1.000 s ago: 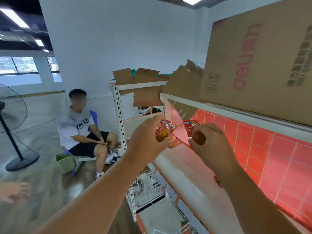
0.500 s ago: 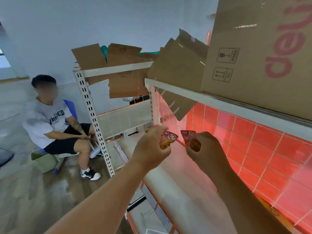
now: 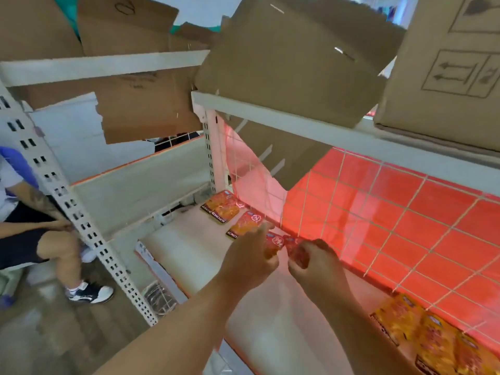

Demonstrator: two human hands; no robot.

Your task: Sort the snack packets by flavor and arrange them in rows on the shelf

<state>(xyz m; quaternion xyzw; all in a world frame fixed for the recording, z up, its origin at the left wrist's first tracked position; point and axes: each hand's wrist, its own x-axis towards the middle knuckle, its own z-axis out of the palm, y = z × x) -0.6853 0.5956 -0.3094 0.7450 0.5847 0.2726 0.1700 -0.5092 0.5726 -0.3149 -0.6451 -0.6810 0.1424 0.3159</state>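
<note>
Snack packets (image 3: 273,243) are being held just over the shelf (image 3: 194,250): left hand (image 3: 249,263) pinching an orange packet (image 3: 271,248), right hand (image 3: 315,266) pinching a red packet (image 3: 295,246) (likely light, slippery foil; edges grip best).

Two hands showed in mid-frame, the left hand (image 3: 249,262) and the right hand (image 3: 316,266). Each held one snack packet, the left packet (image 3: 273,244) and the right packet (image 3: 295,249). Higher in the frame, three orange packets lay on the shelf (image 3: 194,253): an overlapping pair (image 3: 220,206) and a single packet (image 3: 244,224). At lower right, a blurred row (image 3: 433,339) held at least three more. One seated person (image 3: 27,226) was at the left edge.
</note>
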